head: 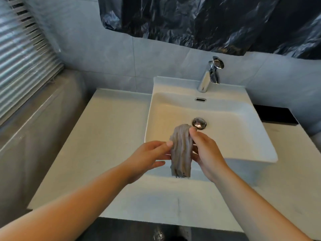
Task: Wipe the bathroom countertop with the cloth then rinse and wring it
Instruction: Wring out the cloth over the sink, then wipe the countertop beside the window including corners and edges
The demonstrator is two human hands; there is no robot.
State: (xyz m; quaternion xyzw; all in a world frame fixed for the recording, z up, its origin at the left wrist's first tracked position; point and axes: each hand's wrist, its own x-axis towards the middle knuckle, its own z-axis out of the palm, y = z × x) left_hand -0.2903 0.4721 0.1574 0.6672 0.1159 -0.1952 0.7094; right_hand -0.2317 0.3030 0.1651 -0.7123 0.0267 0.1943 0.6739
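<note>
Both hands grip the cloth: the left hand pinches its left edge, and the right hand holds its top right. Cloth hangs bunched over the front rim of the sink. Risk: wringing here may drip onto the counter, since the lower end overhangs the rim. Light pinches may let it slip.

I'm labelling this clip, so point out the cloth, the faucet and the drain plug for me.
cloth [181, 153]: head view, middle of the bunched grey fabric.
faucet [205, 79]: head view, lower part of the chrome body.
drain plug [199, 122]: head view, centre of the chrome cap.
</note>
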